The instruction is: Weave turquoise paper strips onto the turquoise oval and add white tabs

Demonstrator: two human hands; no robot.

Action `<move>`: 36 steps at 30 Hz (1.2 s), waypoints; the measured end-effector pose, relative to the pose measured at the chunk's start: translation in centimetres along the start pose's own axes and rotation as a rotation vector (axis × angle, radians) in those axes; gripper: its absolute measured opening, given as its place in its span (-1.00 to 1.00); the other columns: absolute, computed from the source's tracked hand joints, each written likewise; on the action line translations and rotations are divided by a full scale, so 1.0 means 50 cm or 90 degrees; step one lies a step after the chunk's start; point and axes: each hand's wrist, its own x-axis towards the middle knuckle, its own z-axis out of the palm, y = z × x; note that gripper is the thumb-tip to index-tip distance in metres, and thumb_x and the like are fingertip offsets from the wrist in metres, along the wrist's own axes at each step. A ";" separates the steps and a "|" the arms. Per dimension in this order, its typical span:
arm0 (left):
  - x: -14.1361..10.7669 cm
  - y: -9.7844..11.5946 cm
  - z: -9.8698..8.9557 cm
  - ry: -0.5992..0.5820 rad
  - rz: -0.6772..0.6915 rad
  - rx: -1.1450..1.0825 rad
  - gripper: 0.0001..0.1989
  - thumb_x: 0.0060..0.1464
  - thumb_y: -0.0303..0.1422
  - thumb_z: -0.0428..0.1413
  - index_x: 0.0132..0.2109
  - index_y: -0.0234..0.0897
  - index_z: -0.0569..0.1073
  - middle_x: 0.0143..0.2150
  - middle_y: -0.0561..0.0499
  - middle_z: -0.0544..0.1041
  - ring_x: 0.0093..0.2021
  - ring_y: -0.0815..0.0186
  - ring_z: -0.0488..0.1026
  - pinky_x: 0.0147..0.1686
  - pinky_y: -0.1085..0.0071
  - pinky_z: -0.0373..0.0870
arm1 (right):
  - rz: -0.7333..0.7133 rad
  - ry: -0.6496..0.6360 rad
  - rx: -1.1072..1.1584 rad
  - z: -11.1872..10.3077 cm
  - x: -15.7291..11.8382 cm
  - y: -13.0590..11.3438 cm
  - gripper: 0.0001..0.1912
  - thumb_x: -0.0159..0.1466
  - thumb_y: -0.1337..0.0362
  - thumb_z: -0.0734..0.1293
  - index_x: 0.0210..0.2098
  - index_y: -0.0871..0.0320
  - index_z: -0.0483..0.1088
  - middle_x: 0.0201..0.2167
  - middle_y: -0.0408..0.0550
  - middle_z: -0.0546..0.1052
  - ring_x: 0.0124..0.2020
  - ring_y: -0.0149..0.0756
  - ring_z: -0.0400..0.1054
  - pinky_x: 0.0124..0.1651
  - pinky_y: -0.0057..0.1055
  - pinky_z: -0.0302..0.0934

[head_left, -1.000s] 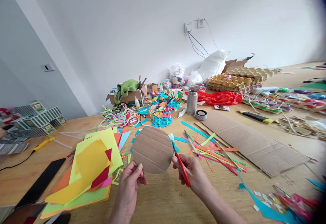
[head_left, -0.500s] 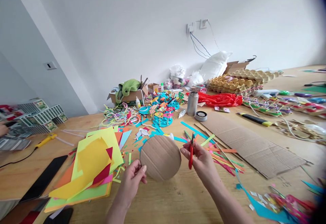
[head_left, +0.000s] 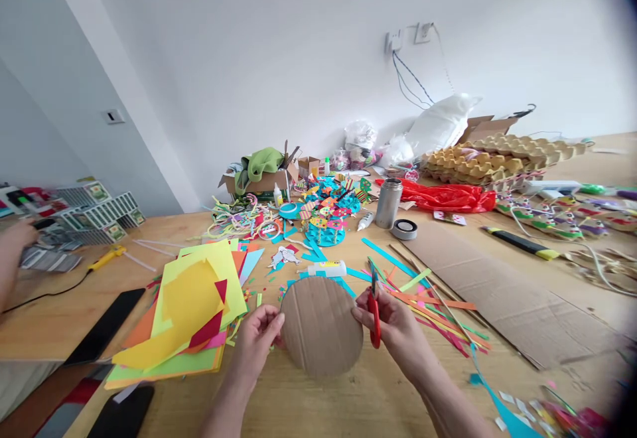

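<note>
On a clock face centred on the cardboard disc (head_left: pixel 322 338), twelve pointing away from the person, the left hand (head_left: pixel 261 332) pinches the disc's rim at nine, thumb on the near face. The right hand (head_left: pixel 391 318) is at three, its fingers closed around the red-handled scissors (head_left: pixel 375 324), its fingertips meeting the disc's rim. The disc is held up over the lower middle of the table (head_left: pixel 298 408), its flat brown face turned to the wearer; being nearly round, it has no clear long axis. The scissors do: it runs close to twelve-to-six, dark blades pointing to twelve and red loops toward six. Just beyond the disc at twelve, a white glue bottle (head_left: pixel 327 269) lies on its side, its length running nine to three. A pile of coloured paper (head_left: pixel 189 298) spreads at nine; loose paper strips (head_left: pixel 438 305) lie at three, past the right hand. Beyond them, a long cardboard sheet (head_left: pixel 497 289) stretches from ten toward four. The steel bottle (head_left: pixel 389 204) stands upright at one.
</note>
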 end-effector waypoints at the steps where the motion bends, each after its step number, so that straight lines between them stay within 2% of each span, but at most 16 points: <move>1: 0.001 0.000 0.002 0.034 -0.010 -0.030 -0.56 -0.28 -0.03 0.34 -0.40 -0.29 0.48 -0.60 0.13 0.35 -0.58 0.41 0.30 -0.59 0.52 0.28 | 0.018 0.032 0.032 0.005 0.000 0.005 -0.60 -0.11 0.04 0.54 -0.44 0.15 0.40 -0.50 -0.15 0.43 -0.43 -0.32 0.28 -0.38 -0.42 0.16; 4: -0.001 -0.001 0.012 0.121 -0.044 -0.126 -0.53 -0.28 0.00 0.34 -0.37 -0.28 0.45 -0.60 0.17 0.33 -0.63 0.46 0.26 -0.64 0.55 0.21 | 0.056 0.133 0.124 0.016 0.002 0.025 -0.55 -0.16 0.00 0.55 -0.46 0.15 0.38 -0.55 -0.18 0.39 -0.51 -0.37 0.23 -0.45 -0.44 0.10; 7: -0.020 -0.012 0.038 0.161 -0.091 -0.199 -0.48 -0.27 0.09 0.30 -0.43 -0.28 0.40 -0.60 0.16 0.33 -0.63 0.47 0.25 -0.67 0.56 0.18 | 0.052 0.204 0.193 0.020 0.008 0.043 -0.58 -0.15 0.00 0.54 -0.52 0.12 0.34 -0.60 -0.22 0.32 -0.56 -0.39 0.16 -0.49 -0.43 0.07; 8: -0.030 -0.019 0.051 0.156 -0.111 -0.213 -0.46 -0.27 0.11 0.29 -0.45 -0.29 0.39 -0.60 0.15 0.33 -0.63 0.47 0.25 -0.66 0.56 0.18 | 0.049 0.223 0.219 0.021 0.010 0.047 -0.58 -0.15 0.01 0.54 -0.54 0.12 0.32 -0.61 -0.23 0.31 -0.56 -0.39 0.15 -0.48 -0.42 0.07; 11: -0.070 -0.043 0.103 0.054 -0.151 -0.185 -0.50 -0.25 0.05 0.32 -0.48 -0.31 0.40 -0.59 0.14 0.32 -0.61 0.50 0.22 -0.62 0.56 0.17 | 0.064 0.252 0.302 0.024 0.011 0.050 -0.60 -0.17 0.06 0.55 -0.56 0.11 0.31 -0.60 -0.23 0.30 -0.55 -0.40 0.15 -0.48 -0.43 0.07; 13: -0.092 -0.056 0.141 0.011 -0.157 -0.159 -0.50 -0.33 0.02 0.37 -0.50 -0.33 0.42 -0.63 0.16 0.26 -0.63 0.52 0.17 -0.63 0.57 0.08 | 0.073 0.261 0.340 0.028 0.008 0.047 -0.60 -0.18 0.09 0.56 -0.55 0.11 0.32 -0.59 -0.23 0.30 -0.55 -0.40 0.15 -0.49 -0.43 0.07; 18: -0.101 -0.058 0.214 -0.015 -0.196 -0.170 -0.49 -0.39 0.02 0.38 -0.50 -0.35 0.48 -0.64 0.17 0.21 -0.64 0.54 0.06 -0.63 0.55 -0.07 | 0.060 0.308 0.341 0.042 -0.004 0.043 -0.60 -0.16 0.09 0.55 -0.49 0.10 0.33 -0.55 -0.24 0.33 -0.53 -0.40 0.18 -0.45 -0.43 0.11; 22: -0.090 -0.051 0.250 0.047 -0.218 -0.238 -0.48 -0.47 0.01 0.41 -0.58 -0.33 0.42 -0.69 0.21 0.12 -0.64 0.54 -0.02 -0.62 0.53 -0.11 | 0.042 0.318 0.335 0.051 -0.013 0.049 -0.59 -0.13 0.06 0.54 -0.48 0.11 0.32 -0.52 -0.22 0.33 -0.49 -0.39 0.20 -0.42 -0.43 0.14; 24: -0.088 -0.050 0.265 0.088 -0.240 -0.281 -0.45 -0.56 0.02 0.42 -0.59 -0.33 0.39 -0.70 0.23 0.10 -0.64 0.54 -0.02 -0.63 0.53 -0.12 | 0.041 0.322 0.337 0.053 -0.015 0.054 -0.59 -0.12 0.06 0.55 -0.48 0.12 0.32 -0.52 -0.22 0.32 -0.49 -0.40 0.20 -0.43 -0.44 0.15; 28: -0.085 -0.048 0.286 0.124 -0.271 -0.345 -0.41 -0.67 -0.01 0.44 -0.55 -0.34 0.40 -0.71 0.25 0.12 -0.66 0.56 0.00 -0.65 0.56 -0.11 | 0.039 0.334 0.340 0.057 -0.016 0.062 -0.58 -0.12 0.06 0.55 -0.47 0.13 0.33 -0.51 -0.22 0.34 -0.49 -0.41 0.21 -0.40 -0.44 0.17; 31: -0.078 -0.042 0.291 0.146 -0.275 -0.398 -0.41 -0.67 -0.06 0.46 -0.59 -0.32 0.33 -0.71 0.25 0.14 -0.67 0.57 0.02 -0.67 0.58 -0.05 | 0.031 0.354 0.350 0.061 -0.015 0.066 -0.56 -0.15 0.06 0.57 -0.45 0.15 0.34 -0.50 -0.23 0.36 -0.48 -0.42 0.21 -0.39 -0.47 0.17; 34: -0.071 -0.029 0.291 0.162 -0.289 -0.475 -0.44 -0.67 -0.20 0.49 -0.60 -0.30 0.29 -0.71 0.24 0.17 -0.67 0.57 0.05 -0.69 0.59 0.02 | 0.019 0.365 0.338 0.065 -0.017 0.066 -0.55 -0.17 0.08 0.58 -0.45 0.16 0.34 -0.52 -0.25 0.37 -0.47 -0.44 0.21 -0.40 -0.50 0.16; 36: -0.069 -0.022 0.291 0.160 -0.324 -0.519 -0.51 -0.56 -0.32 0.49 -0.59 -0.31 0.30 -0.71 0.23 0.20 -0.68 0.57 0.07 -0.70 0.60 0.05 | 0.014 0.357 0.322 0.067 -0.020 0.065 -0.56 -0.16 0.08 0.57 -0.46 0.16 0.34 -0.52 -0.26 0.37 -0.47 -0.44 0.21 -0.40 -0.51 0.16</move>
